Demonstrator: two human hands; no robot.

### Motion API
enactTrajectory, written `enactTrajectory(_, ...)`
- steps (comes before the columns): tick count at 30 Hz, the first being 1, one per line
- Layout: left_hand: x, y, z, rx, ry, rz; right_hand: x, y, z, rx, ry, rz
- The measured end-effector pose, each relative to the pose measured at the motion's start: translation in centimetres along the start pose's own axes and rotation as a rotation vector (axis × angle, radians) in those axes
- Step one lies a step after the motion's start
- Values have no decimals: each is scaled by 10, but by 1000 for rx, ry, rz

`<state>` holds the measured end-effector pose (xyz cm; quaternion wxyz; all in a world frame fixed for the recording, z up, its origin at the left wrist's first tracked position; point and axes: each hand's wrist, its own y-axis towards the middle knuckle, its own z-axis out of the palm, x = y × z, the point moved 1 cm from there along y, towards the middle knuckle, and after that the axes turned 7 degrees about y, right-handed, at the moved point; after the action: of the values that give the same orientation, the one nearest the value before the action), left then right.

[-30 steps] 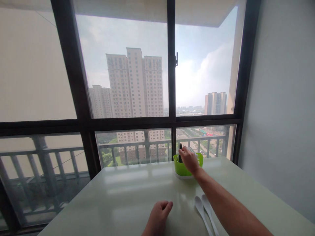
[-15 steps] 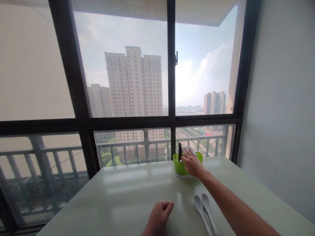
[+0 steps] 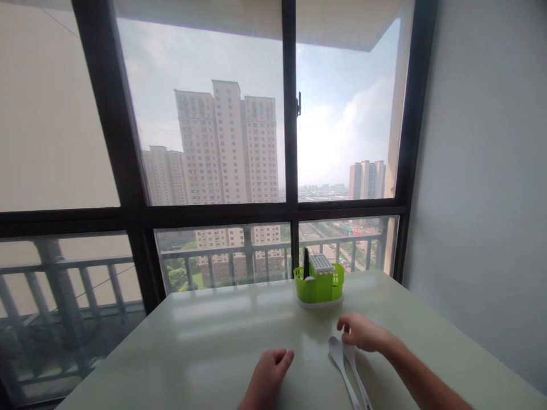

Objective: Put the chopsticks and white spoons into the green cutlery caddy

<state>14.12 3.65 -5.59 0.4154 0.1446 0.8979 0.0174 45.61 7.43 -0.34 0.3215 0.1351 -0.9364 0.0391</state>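
Where the right hand (image 3: 362, 332) hovers, fingers curled loosely, two white plastic spoons (image 3: 347, 367) are touched at the bowl ends; they lie side by side on the pale desk (image 3: 213, 341). Nothing is gripped. The left hand (image 3: 268, 380) is rested half-closed, empty. No writing is readable.

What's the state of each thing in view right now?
Right hand: fingers curled over the spoon bowls, grip unclear.
Left hand: loosely curled, resting on table, empty.
Spoons: two, white, lying side by side on table.
Caddy: green, upright near window, a dark utensil standing in it.
Table: glossy, reflecting the window.
Window: shut.
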Motion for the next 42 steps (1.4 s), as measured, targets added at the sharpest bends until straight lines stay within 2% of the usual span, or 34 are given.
enactTrajectory(3,-1,-1,-1,1,-19,-1,-5,-2,8,56,82,77)
enactTrajectory(6,-1,-1,-1,-14,-29,4,-3,-3,9,67,79,84)
enactTrajectory(8,-1,-1,0,-18,-24,8,1,0,0,50,51,74)
enactTrajectory(10,-1,0,0,-13,-17,8,8,6,-18,-14,6,44)
enactTrajectory(12,-1,-1,0,-7,-13,4,23,13,-46,-129,-44,-8)
enactTrajectory(15,-1,-1,0,-7,-17,0,59,25,-90,-329,-99,-108)
enactTrajectory(17,-1,-1,0,-7,-28,-5,91,31,-112,-547,-183,-215)
enactTrajectory(19,-1,-1,0,3,-39,-14,122,39,-119,-771,-300,-305)
enactTrajectory(20,-1,-1,0,8,-44,-18,134,43,-117,-848,-362,-333)
enactTrajectory(22,0,0,1,13,-46,-24,149,57,-104,-890,-474,-358)
enactTrajectory(25,0,-1,1,3,-35,-28,150,80,-74,-797,-605,-396)
enactTrajectory(30,-2,-3,0,-15,-32,-20,128,101,-36,-661,-634,-473)
enactTrajectory(33,-3,-4,0,-12,-36,-11,119,100,-29,-638,-622,-507)
enactTrajectory(38,-4,-3,1,-10,-24,-4,108,91,-32,-642,-552,-541)
enactTrajectory(42,-4,-2,1,-10,-20,-2,106,84,-36,-572,-549,-589)
